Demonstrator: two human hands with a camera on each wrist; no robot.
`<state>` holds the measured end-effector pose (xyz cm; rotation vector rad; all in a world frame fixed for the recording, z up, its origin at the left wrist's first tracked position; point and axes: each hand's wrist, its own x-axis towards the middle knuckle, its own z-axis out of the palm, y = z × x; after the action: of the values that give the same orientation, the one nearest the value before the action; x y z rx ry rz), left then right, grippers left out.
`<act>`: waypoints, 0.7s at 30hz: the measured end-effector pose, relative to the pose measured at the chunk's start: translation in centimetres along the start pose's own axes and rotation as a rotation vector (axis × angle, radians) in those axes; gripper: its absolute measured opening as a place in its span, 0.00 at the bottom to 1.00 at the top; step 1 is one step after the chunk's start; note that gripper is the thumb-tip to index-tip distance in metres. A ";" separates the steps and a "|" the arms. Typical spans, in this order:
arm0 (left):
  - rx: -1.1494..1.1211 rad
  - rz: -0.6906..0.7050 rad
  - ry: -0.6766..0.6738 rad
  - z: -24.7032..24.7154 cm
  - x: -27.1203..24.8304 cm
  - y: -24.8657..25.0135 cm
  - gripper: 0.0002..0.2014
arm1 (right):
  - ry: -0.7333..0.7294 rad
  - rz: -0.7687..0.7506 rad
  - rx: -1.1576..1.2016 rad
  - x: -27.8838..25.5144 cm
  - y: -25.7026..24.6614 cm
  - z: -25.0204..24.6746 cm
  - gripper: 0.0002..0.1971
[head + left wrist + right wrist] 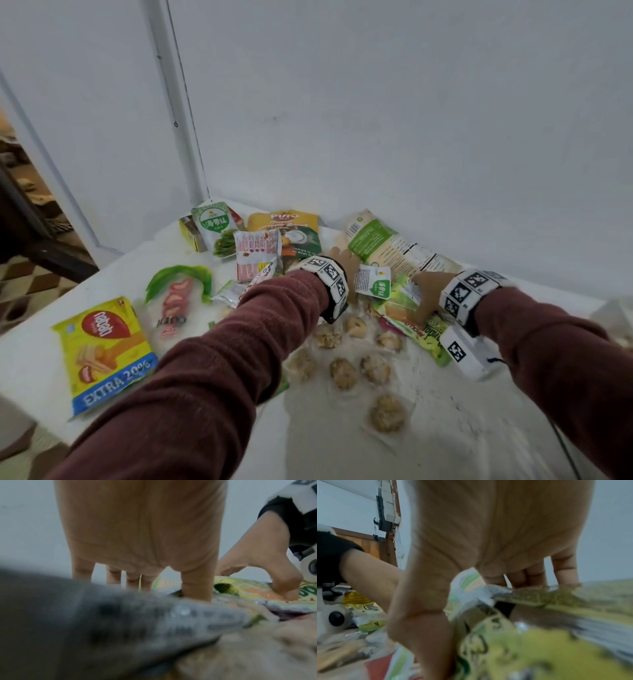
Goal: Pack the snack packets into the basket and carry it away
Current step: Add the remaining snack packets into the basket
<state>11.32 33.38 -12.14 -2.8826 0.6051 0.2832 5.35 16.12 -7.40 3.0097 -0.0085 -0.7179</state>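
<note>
Many snack packets lie scattered on the white-clothed table (308, 431). My left hand (344, 262) reaches down into the middle of the pile, beside a small white and green packet (373, 282). Its fingers (113, 573) point straight down, and a blurred grey packet (137, 615) hides their tips. My right hand (428, 291) arches over a green packet (400, 301). The thumb (419, 615) lies on the packet's face and the fingers (530, 577) go behind its edge (556, 597), pinching it. No basket shows in any view.
A yellow wafer packet (106, 353) lies near the table's left front edge. Wrapped round cookies (342, 371) lie in front of my hands. A yellow packet (287, 233) and a long green and cream packet (394, 246) lie against the wall. A doorway (30, 205) opens at left.
</note>
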 end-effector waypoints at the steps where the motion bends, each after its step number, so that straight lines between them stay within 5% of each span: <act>1: 0.012 -0.005 -0.013 -0.1 -0.3 0.0 0.46 | 0.013 0.002 0.006 -0.2 0.0 0.1 0.45; 9: 0.007 0.056 0.110 -1.6 -2.6 1.4 0.44 | 0.099 -0.038 -0.008 -1.5 -0.4 0.6 0.47; 14: -0.129 0.063 0.190 -2.9 -3.7 1.4 0.34 | 0.131 -0.068 0.032 -2.5 0.1 0.6 0.46; 18: -0.212 0.029 0.390 -5.2 -5.2 0.6 0.37 | 0.151 -0.119 0.131 -3.3 0.6 -1.8 0.36; 21: -0.489 -0.043 0.540 -7.9 -6.8 -1.4 0.36 | 0.202 -0.189 0.247 -3.6 0.2 -4.8 0.25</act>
<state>6.95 35.47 -2.79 -3.4595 0.6181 -0.4341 4.31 16.17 -1.47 3.3405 0.2130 -0.4489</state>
